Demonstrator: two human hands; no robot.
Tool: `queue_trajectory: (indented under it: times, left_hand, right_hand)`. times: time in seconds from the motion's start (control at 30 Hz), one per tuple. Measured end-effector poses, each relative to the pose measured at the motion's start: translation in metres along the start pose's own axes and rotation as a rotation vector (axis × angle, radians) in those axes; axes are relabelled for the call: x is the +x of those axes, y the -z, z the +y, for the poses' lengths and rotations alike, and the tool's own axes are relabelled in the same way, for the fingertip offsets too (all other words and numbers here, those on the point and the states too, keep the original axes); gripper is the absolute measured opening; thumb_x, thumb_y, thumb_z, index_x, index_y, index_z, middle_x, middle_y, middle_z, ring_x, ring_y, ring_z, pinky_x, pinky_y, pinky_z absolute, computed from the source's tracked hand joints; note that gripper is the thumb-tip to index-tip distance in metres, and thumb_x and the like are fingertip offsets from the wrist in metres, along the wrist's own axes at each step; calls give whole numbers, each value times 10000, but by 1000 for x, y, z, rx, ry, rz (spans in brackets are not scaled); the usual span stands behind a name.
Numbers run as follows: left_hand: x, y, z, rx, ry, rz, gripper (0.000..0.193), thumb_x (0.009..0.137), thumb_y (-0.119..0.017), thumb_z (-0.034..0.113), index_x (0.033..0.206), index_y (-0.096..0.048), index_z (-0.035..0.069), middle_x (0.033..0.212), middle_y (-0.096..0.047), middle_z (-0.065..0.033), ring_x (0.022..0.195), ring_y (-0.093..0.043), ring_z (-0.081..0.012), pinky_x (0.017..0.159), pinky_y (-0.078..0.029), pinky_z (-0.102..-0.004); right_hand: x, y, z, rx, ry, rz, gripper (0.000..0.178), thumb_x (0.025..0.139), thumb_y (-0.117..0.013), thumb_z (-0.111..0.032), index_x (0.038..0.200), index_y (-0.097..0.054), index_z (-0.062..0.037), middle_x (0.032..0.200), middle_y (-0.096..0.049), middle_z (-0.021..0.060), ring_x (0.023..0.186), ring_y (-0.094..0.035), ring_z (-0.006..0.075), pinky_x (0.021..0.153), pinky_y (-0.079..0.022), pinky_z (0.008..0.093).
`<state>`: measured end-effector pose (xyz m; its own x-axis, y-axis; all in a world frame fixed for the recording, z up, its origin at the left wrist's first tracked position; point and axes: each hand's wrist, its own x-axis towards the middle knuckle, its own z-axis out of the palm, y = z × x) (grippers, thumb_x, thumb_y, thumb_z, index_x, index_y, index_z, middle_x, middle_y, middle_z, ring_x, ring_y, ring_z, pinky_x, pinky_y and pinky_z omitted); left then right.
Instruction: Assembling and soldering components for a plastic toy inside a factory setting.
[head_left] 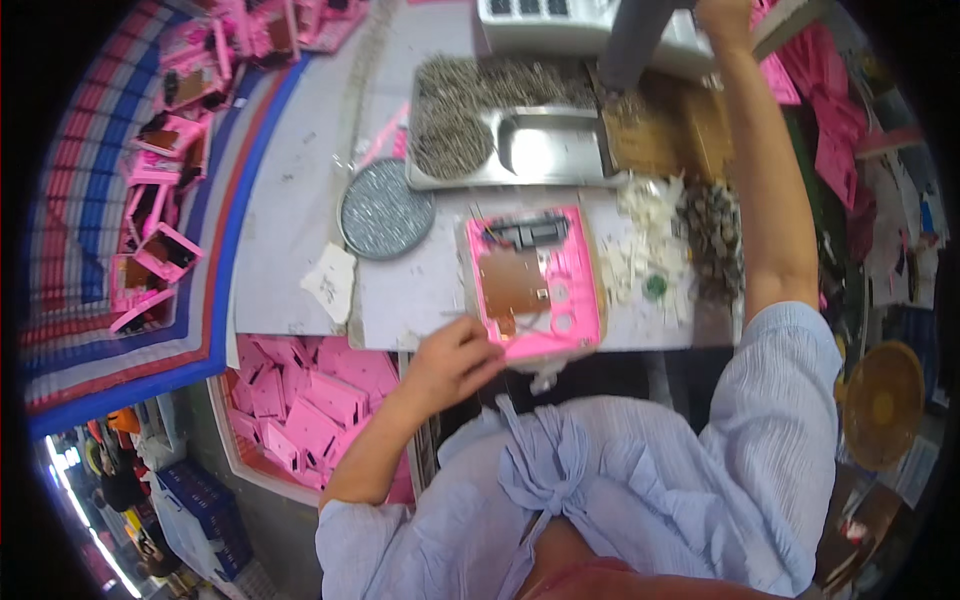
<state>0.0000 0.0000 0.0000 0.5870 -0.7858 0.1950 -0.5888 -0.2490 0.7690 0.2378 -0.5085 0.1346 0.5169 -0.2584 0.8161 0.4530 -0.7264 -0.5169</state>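
Observation:
A pink plastic casing [582, 330] lies in front of me on the near part of the table. Inside it sit a brown panel [512, 280], a dark long part [535, 232] and thin wires. The bent fingers of my left hand [455, 362] close on its lower left corner. My right hand [725, 15] reaches far forward to the upper edge of the view, beside a grey post [635, 45]. Its fingers are cut off there, so what they hold or touch is hidden.
A steel tray [540, 145] with many screws lies beyond the casing, a round dish [387, 210] of small metal pieces to its left. White and dark small parts [708, 235] lie right. A bin [300, 400] holds pink casings; more line the striped sheet [75, 260].

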Motion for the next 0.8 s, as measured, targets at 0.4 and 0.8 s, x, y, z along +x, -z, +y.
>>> queue_trajectory:
  times: [0.4,0.8]
  left_hand:
    - [-4,-4,-3,13,12,11,212,770,-843,100,935,-717,56,859,-575,-84,720,-616,-245,612,-499,-356]
    - [-6,-5,-8,5,4,11,228,758,-844,106,943,-717,60,857,-575,-83,726,-618,-248,605,-494,-360]
  right_hand:
    - [-309,48,-239,3,-163,-888,173,797,-762,-57,960,-707,-69,978,-677,66,1015,-554,307,885,-471,401]
    - [-305,43,-238,24,-12,-931,233,706,-820,-107,911,-712,-84,1068,-668,36,1066,-563,321,902,-493,431]
